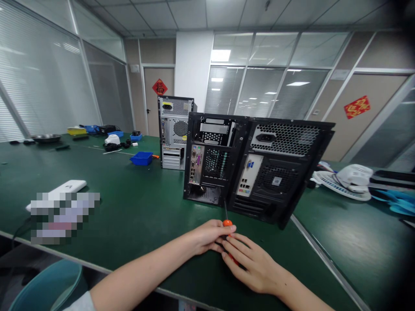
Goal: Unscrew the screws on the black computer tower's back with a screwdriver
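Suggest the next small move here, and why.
Perhaps seat the tip of the screwdriver before turning: the left hand and right hand are both on its orange handle, its shaft points at the lower corner of the middle computer case, and contact there is unclear.

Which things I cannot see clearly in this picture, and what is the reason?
All in the head view:
Screwdriver handle: mostly covered by the left hand and right hand.
Screwdriver tip: lost against the black computer casing.
Teal bin: cut off by the bottom edge.
Whatever lies beside the white device: hidden by pixel blocks.
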A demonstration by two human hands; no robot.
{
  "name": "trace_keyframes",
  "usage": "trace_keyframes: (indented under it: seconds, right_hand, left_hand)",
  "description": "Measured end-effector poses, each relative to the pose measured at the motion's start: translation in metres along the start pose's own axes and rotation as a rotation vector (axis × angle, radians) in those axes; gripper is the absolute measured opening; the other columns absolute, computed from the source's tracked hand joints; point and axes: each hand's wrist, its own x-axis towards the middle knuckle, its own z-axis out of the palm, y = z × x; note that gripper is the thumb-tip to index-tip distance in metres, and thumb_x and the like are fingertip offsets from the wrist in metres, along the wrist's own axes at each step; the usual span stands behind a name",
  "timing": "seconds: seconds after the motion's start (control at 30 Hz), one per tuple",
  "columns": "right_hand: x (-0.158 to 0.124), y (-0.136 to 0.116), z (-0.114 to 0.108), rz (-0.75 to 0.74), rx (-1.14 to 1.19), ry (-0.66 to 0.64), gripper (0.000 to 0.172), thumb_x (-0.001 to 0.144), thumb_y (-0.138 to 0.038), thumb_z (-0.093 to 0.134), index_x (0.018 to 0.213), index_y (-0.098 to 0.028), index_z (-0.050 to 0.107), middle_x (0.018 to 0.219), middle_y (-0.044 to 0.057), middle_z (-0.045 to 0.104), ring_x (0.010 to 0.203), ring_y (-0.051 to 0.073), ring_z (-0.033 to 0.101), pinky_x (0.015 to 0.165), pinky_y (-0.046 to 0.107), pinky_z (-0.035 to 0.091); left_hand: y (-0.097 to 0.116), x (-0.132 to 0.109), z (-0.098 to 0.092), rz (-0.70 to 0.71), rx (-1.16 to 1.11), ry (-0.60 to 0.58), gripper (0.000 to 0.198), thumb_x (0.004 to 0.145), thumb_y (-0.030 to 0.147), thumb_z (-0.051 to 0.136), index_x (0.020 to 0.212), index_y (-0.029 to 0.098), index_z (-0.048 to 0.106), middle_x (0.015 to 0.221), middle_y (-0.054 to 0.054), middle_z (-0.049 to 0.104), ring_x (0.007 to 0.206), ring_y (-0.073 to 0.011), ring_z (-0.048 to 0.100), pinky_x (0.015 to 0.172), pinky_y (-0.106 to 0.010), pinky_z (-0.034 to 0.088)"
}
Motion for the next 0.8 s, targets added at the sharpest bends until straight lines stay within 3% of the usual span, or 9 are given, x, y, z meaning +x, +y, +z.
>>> trace_keyframes:
  seconds: [0.8]
  right_hand:
    - [-0.0048, -0.0018, 0.0016, 0.048, 0.011, 0.027, 0.018, 0.084, -0.009, 0.050, 0.093, -0.011, 0.066, 0.092, 0.010, 0.067, 0.094, 0.023, 0.063, 0.087, 0.042, 0.055]
  left_hand:
    - [0.0011, -0.0013, 0.0012, 0.013, 0.041, -0.002, 0.062, 0.047, 0.065, 0.077, 0.072, 0.016, 0.048, 0.059, 0.008, 0.046, 0.053, -0.0032, 0.042, 0.053, -0.018, 0.035]
